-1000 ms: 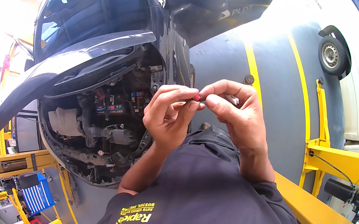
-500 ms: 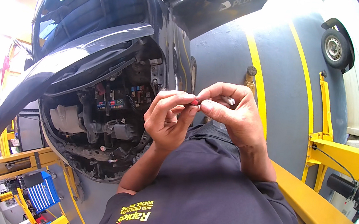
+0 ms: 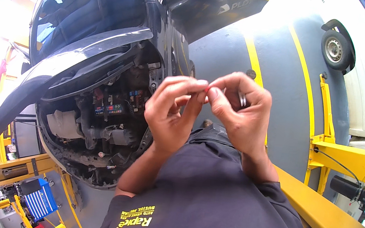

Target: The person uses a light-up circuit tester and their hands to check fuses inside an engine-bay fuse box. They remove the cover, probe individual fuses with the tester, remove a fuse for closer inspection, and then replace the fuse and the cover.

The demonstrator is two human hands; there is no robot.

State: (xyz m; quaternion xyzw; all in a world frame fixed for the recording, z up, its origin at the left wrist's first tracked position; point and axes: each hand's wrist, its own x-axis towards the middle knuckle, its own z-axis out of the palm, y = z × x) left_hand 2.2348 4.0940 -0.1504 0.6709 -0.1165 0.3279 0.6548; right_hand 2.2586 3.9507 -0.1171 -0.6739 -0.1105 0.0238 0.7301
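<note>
Both hands meet in front of my chest, fingertips pinched together around a small red piece (image 3: 207, 90) that is mostly covered by the fingers. My left hand (image 3: 170, 108) is closed, thumb and forefinger pressed at the piece's left side. My right hand (image 3: 244, 112) pinches it from the other side. A small white piece (image 3: 242, 99) is tucked among the curled fingers of that right hand; its kind I cannot make out. Beyond my left hand lies a dark car's engine bay (image 3: 89, 147) under a raised hood (image 3: 65, 67), with a fuse box (image 3: 111, 108) showing coloured parts.
Yellow lift arms (image 3: 346, 160) stand at the right, near a white vehicle's wheel (image 3: 337, 51). A yellow beam (image 3: 318, 212) runs close by my right side. At the lower left stands a blue tool cabinet (image 3: 41, 199). Yellow lines cross the grey floor (image 3: 282, 67).
The joined hands have risen slightly, and the red piece is now more covered by the fingertips. My view has shifted a little, so the car appears slightly farther left.
</note>
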